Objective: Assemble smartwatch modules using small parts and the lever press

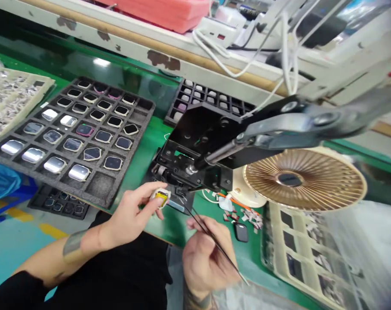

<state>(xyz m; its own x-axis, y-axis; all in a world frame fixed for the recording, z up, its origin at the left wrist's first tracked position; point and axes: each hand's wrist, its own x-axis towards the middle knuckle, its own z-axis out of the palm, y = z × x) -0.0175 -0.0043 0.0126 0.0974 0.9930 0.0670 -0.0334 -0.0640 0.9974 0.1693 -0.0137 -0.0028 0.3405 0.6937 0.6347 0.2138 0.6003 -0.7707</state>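
Note:
Between the thumb and fingers of my left hand (130,215) is a small watch case (161,197) with a yellow part inside its pale frame. My right hand (210,254) grips dark, thin tweezers (211,236), whose tips point up and left, a little to the right of the watch case. Just behind both hands stands a black press fixture (198,148) with a metal lever. To the right of the tweezers, small loose parts (251,218) and a black square piece (241,232) lie on the green mat.
A dark foam tray (101,185) of watch cases lies at the left. Behind the fixture is another tray (171,117). A gold fan (330,181) and a cream compartment tray (281,258) stand at the right. A shelf edge (118,41) crosses the back.

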